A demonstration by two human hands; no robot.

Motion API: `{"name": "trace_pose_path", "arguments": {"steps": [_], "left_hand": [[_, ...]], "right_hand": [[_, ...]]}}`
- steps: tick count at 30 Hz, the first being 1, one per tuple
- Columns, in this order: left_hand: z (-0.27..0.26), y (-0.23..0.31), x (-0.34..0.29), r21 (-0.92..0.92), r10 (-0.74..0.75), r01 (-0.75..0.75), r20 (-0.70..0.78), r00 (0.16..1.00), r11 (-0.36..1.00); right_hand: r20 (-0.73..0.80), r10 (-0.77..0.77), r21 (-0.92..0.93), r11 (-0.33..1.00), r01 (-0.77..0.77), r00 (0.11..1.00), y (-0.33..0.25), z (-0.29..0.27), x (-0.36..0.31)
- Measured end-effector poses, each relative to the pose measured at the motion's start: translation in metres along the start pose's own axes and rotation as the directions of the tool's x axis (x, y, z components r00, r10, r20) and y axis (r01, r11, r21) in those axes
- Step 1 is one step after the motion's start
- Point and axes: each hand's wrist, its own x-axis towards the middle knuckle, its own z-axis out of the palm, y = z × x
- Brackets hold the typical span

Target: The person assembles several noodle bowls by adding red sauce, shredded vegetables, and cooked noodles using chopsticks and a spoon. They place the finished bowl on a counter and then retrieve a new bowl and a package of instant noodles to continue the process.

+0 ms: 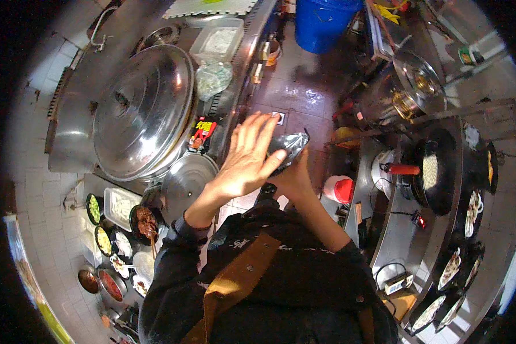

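Observation:
In front of my chest I hold a dark, shiny, crinkled packet-like thing [292, 148]; its exact kind I cannot make out. My right hand [297, 175] grips it from below and behind, with most of its fingers hidden. My left hand [243, 160] is open, its fingers stretched forward and the thumb reaching across to the thing's near side. Left of that hand, a red and black printed packet [202, 135] lies at the counter edge, beside a big round metal lid [146, 112] and a smaller round lid [189, 183].
Bowls of food, one with dark red meat [145, 222], crowd the lower left. A white tub [219, 41] and a clear plastic bag [214, 79] sit on the left counter. To the right are a black wok [444, 186], shelved plates and a steel pot [415, 86]. A blue bin [325, 26] stands ahead.

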Motion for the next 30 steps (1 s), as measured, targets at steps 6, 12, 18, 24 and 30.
{"name": "trace_pose_path", "arguments": {"steps": [6, 12, 18, 24, 30], "left_hand": [[-0.019, -0.046, -0.004, -0.365, 0.021, -0.122, -0.269, 0.963, 0.923], [0.075, -0.255, -0.06, 0.113, -0.514, 0.535, -0.172, 0.841, 0.837], [0.121, -0.309, -0.072, 0.379, -0.646, 0.623, -0.084, 0.759, 0.684], [0.094, -0.284, -0.057, 0.44, -0.578, 0.547, -0.073, 0.813, 0.713], [0.017, -0.211, -0.05, -0.011, -0.643, 0.646, -0.114, 0.757, 0.763]], "right_hand": [[-0.014, 0.147, 0.355, 0.926, -0.133, 0.989, 0.001, -0.001, -0.004], [-0.026, 0.156, 0.38, 0.915, -0.134, 0.987, -0.012, 0.006, -0.002], [-0.166, 0.084, -0.061, 0.994, -0.095, 0.983, -0.01, 0.001, 0.011], [-0.28, 0.029, -0.02, 0.999, -0.036, 0.96, -0.032, 0.032, 0.04], [-0.302, 0.33, 0.57, 0.814, -0.108, 0.894, -0.016, -0.03, 0.099]]}}
